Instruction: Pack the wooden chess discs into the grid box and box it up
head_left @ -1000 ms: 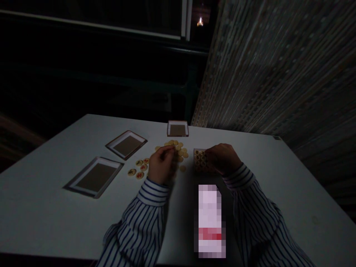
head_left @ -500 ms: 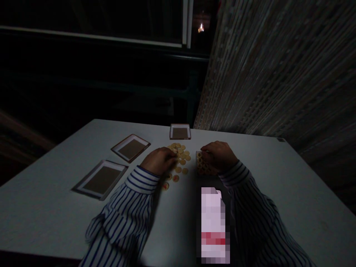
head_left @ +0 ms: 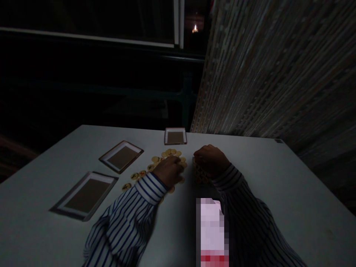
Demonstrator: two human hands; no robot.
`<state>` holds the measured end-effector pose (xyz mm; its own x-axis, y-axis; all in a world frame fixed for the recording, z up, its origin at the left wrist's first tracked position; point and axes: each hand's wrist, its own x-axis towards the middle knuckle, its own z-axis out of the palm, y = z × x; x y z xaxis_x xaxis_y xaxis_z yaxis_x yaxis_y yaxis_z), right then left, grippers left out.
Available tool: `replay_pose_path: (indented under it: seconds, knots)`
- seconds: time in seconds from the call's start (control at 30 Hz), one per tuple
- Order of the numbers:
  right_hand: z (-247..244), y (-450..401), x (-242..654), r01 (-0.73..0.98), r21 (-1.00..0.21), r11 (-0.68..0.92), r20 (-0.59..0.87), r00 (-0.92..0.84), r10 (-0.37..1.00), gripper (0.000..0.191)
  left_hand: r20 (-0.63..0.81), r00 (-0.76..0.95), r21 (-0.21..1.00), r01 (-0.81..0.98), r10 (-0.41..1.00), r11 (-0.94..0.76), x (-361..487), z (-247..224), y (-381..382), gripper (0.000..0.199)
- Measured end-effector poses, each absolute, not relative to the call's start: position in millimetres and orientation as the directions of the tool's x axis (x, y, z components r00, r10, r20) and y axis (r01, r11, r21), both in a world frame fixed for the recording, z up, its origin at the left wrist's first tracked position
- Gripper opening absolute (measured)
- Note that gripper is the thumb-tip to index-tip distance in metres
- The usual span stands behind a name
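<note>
Round wooden Chinese chess pieces (head_left: pixel 134 176), several with red or dark marks, lie scattered in the middle of the white table. My left hand (head_left: pixel 170 171) is over the right part of this scatter, fingers curled downward; its fingertips and anything in them cannot be made out. To its right, a small box packed with rows of the same kind of pieces (head_left: pixel 200 177) sits under my right hand (head_left: pixel 213 159). That hand is closed at the far left corner of the box, with its thumb and fingers together. Whatever it pinches is hidden in the dim light.
Three shallow rectangular trays with brown bases stand on the table (head_left: pixel 250 207): a near-left tray (head_left: pixel 89 215), a middle tray (head_left: pixel 120 172) and a far tray (head_left: pixel 175 143). A bright blurred-out screen (head_left: pixel 213 230) lies near me. A string curtain (head_left: pixel 236 81) hangs behind, at the right.
My left hand has shifted right across the pieces, uncovering several at its left. My right hand stays at the box. The whole view has turned slightly.
</note>
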<state>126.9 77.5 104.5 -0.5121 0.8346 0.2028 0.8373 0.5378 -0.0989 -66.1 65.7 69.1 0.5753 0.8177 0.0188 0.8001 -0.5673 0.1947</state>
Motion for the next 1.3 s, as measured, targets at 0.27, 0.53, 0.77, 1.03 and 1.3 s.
replay_pose_path:
  seconds: [0.27,0.53,0.77,1.03,1.3]
  knots:
    - [107.6,74.7,125.9,0.84,-0.078,0.537,0.123,-0.526,0.841,0.023,-0.05,0.541,0.098,0.839,0.84,-0.535,-57.3,58.9,61.6,0.018]
    - [109.7,72.5,124.6,0.831,-0.1,0.547,0.111,-0.537,0.837,0.022,-0.05,0.56,0.077,0.828,0.827,-0.555,-52.6,59.8,59.3,0.016]
    - [104.6,73.7,124.3,0.821,-0.084,0.565,0.136,-0.552,0.823,0.021,-0.072,0.569,0.067,0.822,0.819,-0.565,-50.9,57.3,59.9,0.018]
    - [102.1,74.5,125.1,0.821,-0.11,0.561,0.14,-0.546,0.826,0.021,-0.067,0.592,0.08,0.806,0.803,-0.587,-52.3,55.1,62.4,0.014]
    - [102.8,73.6,126.7,0.818,-0.13,0.561,0.143,-0.544,0.827,0.019,0.028,0.628,0.18,0.762,0.778,-0.621,-59.6,66.1,67.2,0.014]
